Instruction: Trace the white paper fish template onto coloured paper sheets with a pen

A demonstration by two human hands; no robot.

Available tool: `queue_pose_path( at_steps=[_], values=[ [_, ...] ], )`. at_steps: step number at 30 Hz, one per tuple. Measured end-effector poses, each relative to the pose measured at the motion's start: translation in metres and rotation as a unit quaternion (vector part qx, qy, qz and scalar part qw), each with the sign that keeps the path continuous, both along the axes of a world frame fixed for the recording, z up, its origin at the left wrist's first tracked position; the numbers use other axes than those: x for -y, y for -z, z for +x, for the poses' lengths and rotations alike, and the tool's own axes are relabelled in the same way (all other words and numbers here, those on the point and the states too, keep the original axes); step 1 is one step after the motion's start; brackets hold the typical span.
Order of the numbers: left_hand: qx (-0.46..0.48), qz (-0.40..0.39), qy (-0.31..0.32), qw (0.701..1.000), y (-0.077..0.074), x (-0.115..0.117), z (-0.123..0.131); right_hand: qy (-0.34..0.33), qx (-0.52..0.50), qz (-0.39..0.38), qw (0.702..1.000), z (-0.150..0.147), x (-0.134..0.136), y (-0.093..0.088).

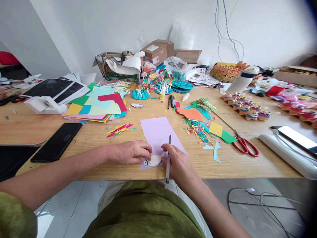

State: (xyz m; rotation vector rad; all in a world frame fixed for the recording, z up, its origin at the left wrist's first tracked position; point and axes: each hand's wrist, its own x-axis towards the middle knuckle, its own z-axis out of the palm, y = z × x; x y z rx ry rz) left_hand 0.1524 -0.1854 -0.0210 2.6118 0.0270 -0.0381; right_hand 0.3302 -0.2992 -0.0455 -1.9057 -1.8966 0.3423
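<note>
A lilac paper sheet (158, 132) lies at the near edge of the wooden table (99, 145). On its near end rests a small white paper fish cut-out (152, 161) with a drawn eye. My left hand (131, 152) lies on the sheet with its fingers curled, pinning the fish's head end. My right hand (179, 163) is closed round a grey pen (168, 158), held upright beside the fish's tail end, with its point at the sheet.
A black phone (57, 141) lies left. Stacked coloured papers (96, 104) and paper strips (120, 129) sit behind. Red-handled scissors (244, 145) and paper scraps (200, 127) lie right. Glue bottle (162, 92), markers (170, 101), craft figures (245, 107), boxes (158, 49) and a white device (289, 145) crowd the table.
</note>
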Motion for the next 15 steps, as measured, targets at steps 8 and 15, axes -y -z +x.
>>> queue_pose_path(
  at_steps=[8,15],
  values=[
    [-0.004,-0.004,-0.004,1.000,-0.0006,0.0000,-0.0006,0.002,0.011,-0.015,1.000,-0.0015,-0.0009,-0.0004],
    [-0.008,-0.030,-0.023,0.999,0.0005,-0.0008,-0.0014,-0.005,0.020,-0.008,1.000,-0.0023,-0.0008,0.0016]
  ],
)
